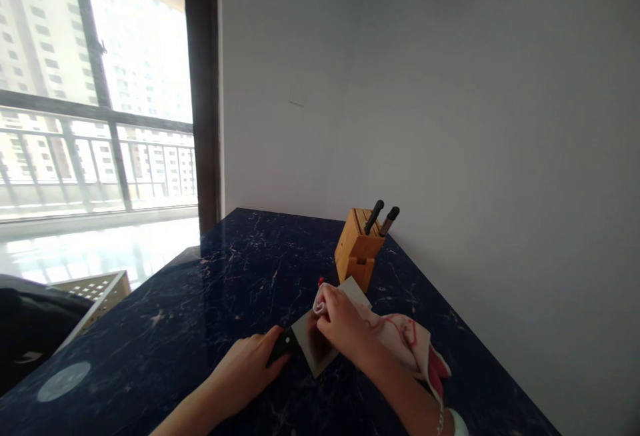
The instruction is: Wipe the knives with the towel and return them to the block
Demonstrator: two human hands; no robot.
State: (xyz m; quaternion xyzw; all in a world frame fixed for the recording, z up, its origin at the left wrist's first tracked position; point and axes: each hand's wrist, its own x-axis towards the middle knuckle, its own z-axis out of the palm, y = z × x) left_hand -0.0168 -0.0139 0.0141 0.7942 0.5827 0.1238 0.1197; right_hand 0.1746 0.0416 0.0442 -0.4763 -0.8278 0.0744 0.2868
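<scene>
In the head view, the cleaver point(309, 343) was just on the near side of the knife block point(356, 249). Left of and nearer than the block, the left hand point(250, 361) gripped the dark handle point(287, 348); right before the block, the right hand point(343, 319) pinched a cloth point(400, 335) against the blade point(356, 289).

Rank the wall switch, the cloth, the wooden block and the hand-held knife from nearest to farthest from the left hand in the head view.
1. Knife: its handle is in the left hand.
2. Cloth: to the right, held by the right hand.
3. Wooden block: ahead and right, beyond the cloth.
4. Wall switch: high at the back.
</scene>
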